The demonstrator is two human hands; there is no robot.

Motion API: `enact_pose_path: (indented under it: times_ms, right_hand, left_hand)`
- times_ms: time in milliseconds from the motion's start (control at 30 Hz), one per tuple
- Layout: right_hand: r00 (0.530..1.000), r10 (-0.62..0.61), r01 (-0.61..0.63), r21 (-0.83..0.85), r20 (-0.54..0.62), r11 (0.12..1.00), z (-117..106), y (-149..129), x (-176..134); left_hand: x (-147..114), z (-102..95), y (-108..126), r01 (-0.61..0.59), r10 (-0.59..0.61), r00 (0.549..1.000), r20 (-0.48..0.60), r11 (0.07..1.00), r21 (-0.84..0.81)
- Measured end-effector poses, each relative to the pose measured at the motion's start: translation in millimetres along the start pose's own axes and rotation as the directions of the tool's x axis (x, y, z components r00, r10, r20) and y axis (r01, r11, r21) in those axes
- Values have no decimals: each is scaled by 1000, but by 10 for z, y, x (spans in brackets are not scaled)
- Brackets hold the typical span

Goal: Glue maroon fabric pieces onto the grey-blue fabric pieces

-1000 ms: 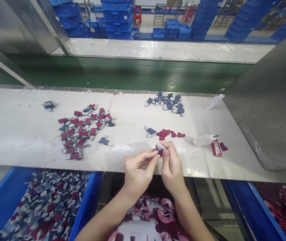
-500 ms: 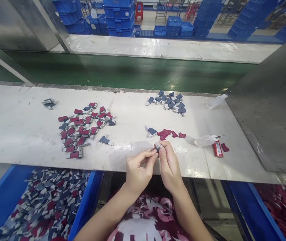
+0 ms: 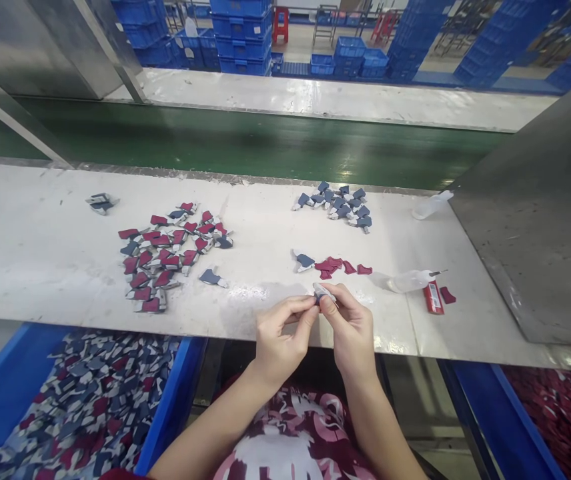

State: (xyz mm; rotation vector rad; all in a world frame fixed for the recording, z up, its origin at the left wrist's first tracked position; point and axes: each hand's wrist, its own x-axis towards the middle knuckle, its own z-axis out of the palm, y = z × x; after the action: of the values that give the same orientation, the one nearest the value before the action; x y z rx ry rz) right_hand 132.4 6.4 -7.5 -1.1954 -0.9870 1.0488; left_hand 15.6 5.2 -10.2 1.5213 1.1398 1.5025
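Observation:
Between my two hands is a small grey and dark blue plastic piece [image 3: 321,292], held over the front edge of the white bench. My left hand [image 3: 283,333] pinches its near left side between thumb and fingers. The thumb and fingers of my right hand [image 3: 353,327] close on its right side. Just beyond the hands lie several thin dark red pieces [image 3: 329,267] and one blue and grey piece [image 3: 304,261]. A larger group of red-topped pieces [image 3: 165,257] spreads to the left, and a blue-topped group [image 3: 340,205] lies farther back.
Two clear squeeze bottles, one with a thin tip [image 3: 410,281], lie at the right by a red packet [image 3: 434,298]. Blue bins of pieces stand below the bench, left [image 3: 175,387] and right [image 3: 530,420]. A metal panel [image 3: 535,220] bounds the right side.
My right hand has shifted slightly right and its fingers have re-placed on the small piece, which now sits at a different angle. The whole view has moved a little.

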Motion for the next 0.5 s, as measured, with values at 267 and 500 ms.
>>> enact_pose_path:
  times_ms: [267, 500]
  right_hand:
    - [995, 98, -98, 9, 23, 995, -2, 22, 21]
    - [993, 87, -88, 8, 80, 996, -12, -55, -9]
  left_hand:
    - [66, -75, -76, -135, 120, 986, 118, 983, 121]
    - [131, -88, -30, -171, 159, 982, 103, 979, 113]
